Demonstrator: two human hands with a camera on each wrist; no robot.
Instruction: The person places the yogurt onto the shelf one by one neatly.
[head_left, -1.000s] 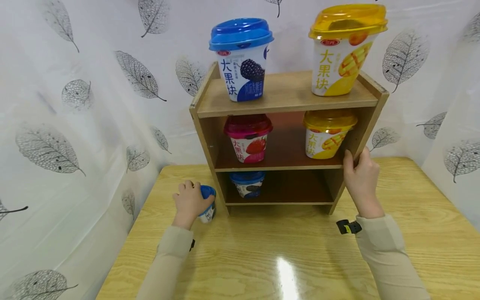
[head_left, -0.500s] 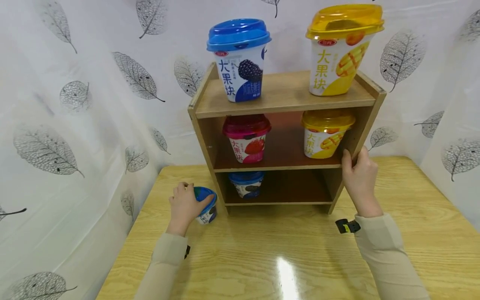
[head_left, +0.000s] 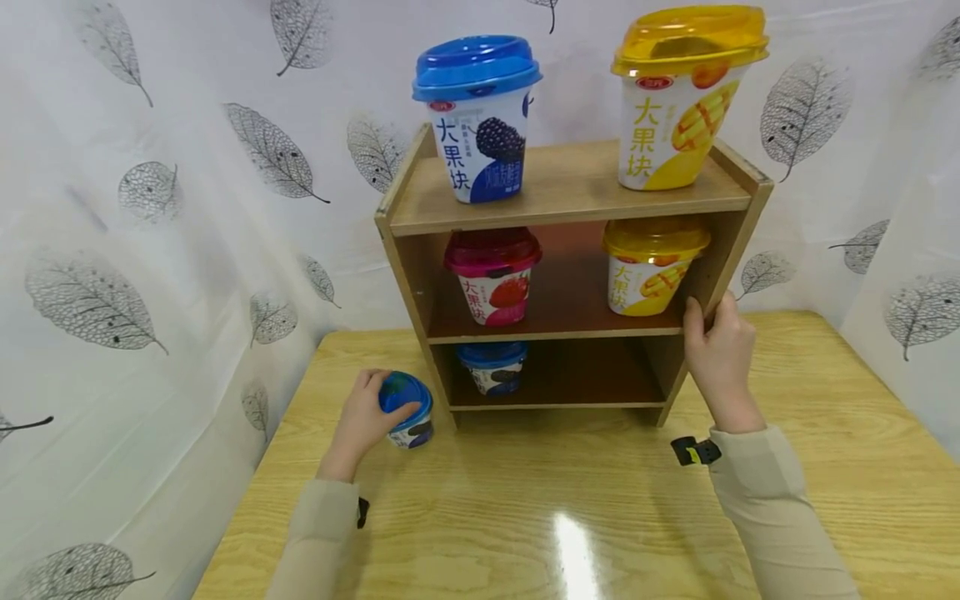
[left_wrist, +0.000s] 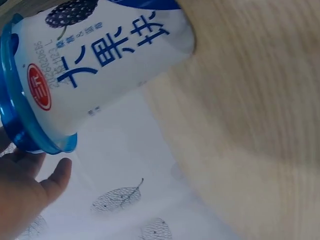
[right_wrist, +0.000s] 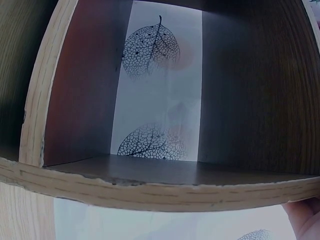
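My left hand (head_left: 363, 417) is at a blue-lidded yogurt cup (head_left: 411, 412) standing upright on the table left of a wooden shelf (head_left: 562, 333). Its thumb lies across the near side of the lid, with its fingers around the far left edge. In the left wrist view, fingertips (left_wrist: 57, 177) show right at the rim of the blue lid (left_wrist: 30, 125), and the white side of the cup has a blackberry print. My right hand (head_left: 720, 358) grips the shelf's right side panel, thumb on the inner face. Only a bit of that hand shows in the right wrist view.
On the shelf's top stand a blue-lidded cup (head_left: 480, 125) and a yellow-lidded cup (head_left: 682, 108). The middle level holds a red-lidded cup (head_left: 498, 283) and another yellow-lidded cup (head_left: 652, 275). One blue-lidded cup (head_left: 495, 371) sits at the lower left. A leaf-patterned curtain (head_left: 225, 233) hangs behind.
My left hand has shifted left and a little toward me around the lid, exposing more of it. The cup has turned so its blackberry print faces front. The right hand stays put.
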